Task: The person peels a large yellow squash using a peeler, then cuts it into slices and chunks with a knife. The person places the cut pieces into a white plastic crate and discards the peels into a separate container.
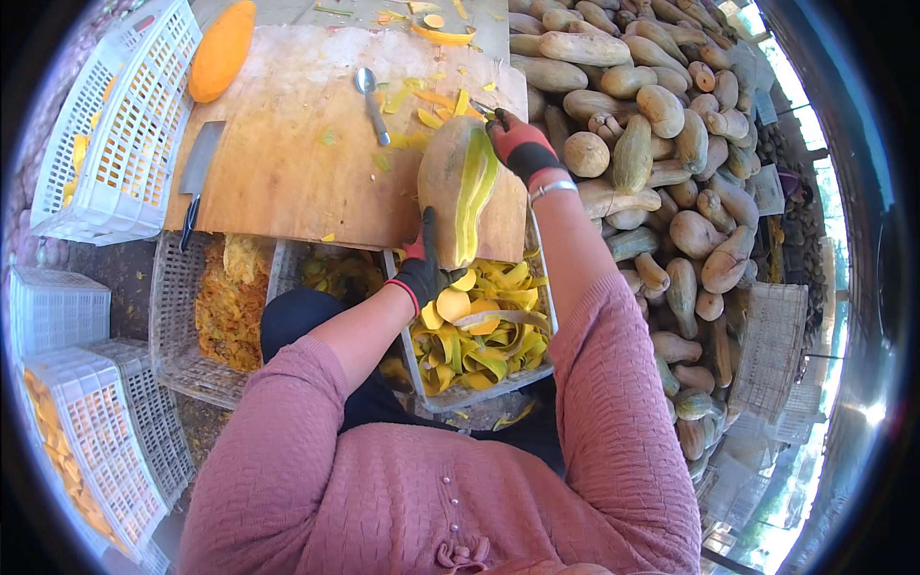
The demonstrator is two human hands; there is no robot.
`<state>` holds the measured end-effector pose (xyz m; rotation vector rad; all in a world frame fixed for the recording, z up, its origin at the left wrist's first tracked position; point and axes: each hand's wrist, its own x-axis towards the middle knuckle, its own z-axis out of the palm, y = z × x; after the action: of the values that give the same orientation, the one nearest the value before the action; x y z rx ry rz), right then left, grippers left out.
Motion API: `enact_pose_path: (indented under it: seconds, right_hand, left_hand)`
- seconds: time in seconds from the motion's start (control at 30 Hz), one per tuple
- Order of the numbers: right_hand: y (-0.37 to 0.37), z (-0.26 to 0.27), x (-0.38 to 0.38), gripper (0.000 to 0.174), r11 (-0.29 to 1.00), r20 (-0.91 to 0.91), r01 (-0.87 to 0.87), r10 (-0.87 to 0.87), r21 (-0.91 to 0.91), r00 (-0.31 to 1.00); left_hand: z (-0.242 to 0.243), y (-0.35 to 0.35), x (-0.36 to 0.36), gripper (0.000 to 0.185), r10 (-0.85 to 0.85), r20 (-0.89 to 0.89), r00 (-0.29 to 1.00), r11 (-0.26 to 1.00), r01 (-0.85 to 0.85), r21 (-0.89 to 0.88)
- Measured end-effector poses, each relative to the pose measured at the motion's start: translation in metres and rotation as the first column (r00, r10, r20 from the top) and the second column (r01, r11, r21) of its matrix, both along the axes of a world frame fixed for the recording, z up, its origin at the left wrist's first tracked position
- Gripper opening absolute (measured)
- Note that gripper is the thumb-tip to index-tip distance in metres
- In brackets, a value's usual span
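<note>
A large tan squash (449,180), with pale green and yellow strips bared along its right side, rests on the wooden board (287,165). My left hand (426,262), in a black and red glove, grips its near end. At its far end my right hand (519,144), gloved alike, is closed on a small tool, probably a peeler (480,106); the fingers cover most of it. Peel scraps (410,140) lie beside the squash. A metal spoon (371,104) and a cleaver (200,169) with a black handle lie on the board further left.
A peeled orange squash (221,50) lies at the board's upper left, beside a white plastic crate (136,136). Below the board's near edge stand a crate of peels (481,345) and a crate of orange pulp (230,309). Many unpeeled squashes (675,215) are heaped at right.
</note>
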<state>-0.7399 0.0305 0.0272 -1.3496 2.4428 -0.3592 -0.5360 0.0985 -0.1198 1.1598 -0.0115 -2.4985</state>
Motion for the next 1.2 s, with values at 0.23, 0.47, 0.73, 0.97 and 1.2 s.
enact_pose_path:
  seconds: [0.23,0.47,0.73,0.97,1.2]
  right_hand:
    - [0.024,-0.021,0.043,0.054,0.993,-0.044,0.029,-0.024,0.116,0.999]
    - [0.180,-0.079,0.152,0.058,0.998,-0.069,0.060,-0.058,0.032,0.996]
    - [0.274,-0.057,0.176,0.058,0.958,0.217,-0.009,-0.056,0.288,0.975]
    - [0.147,-0.027,0.073,0.053,0.968,0.003,0.103,-0.105,-0.229,0.994]
    - [0.000,-0.022,0.002,0.053,0.993,-0.078,-0.025,0.034,0.119,0.996]
  left_hand:
    - [-0.001,-0.010,0.013,0.079,-0.015,0.022,1.000,1.000,0.016,-0.016]
    - [-0.024,-0.012,0.005,0.071,-0.064,-0.117,0.991,0.991,0.050,-0.122]
    - [0.019,-0.010,0.007,0.082,-0.130,0.068,0.989,0.988,0.135,-0.075]
    - [0.004,-0.012,0.011,0.081,-0.132,0.046,0.990,0.988,0.135,-0.069]
    - [0.025,-0.002,0.006,0.082,-0.085,0.044,0.995,0.993,0.088,-0.085]
